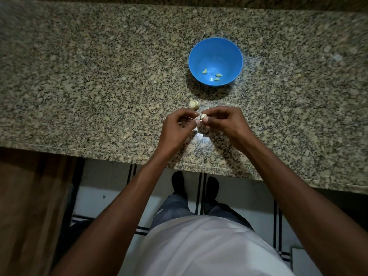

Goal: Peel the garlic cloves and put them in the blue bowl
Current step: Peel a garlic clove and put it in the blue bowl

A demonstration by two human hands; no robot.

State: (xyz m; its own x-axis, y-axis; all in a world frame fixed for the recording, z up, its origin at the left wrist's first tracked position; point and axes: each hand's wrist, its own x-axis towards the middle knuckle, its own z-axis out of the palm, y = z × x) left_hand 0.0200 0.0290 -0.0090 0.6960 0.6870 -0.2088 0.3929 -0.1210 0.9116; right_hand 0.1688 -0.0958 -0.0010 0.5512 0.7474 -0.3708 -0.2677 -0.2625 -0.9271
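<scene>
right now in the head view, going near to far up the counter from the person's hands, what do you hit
right hand pinching a garlic clove, with the left hand alongside → partial garlic bulb on the granite counter → peeled cloves in the blue bowl

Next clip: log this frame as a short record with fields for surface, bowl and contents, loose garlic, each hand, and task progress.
surface: speckled granite countertop
bowl: round blue plastic bowl, upright, beyond the hands
bowl contents: three pale peeled garlic cloves
loose garlic: partial garlic bulb with papery skin on the counter, just beyond the left hand
left hand: fingertips meet the clove, apparently picking at its skin
right hand: grip pinches a single whitish garlic clove
progress: partway; held clove not yet in the bowl
</scene>
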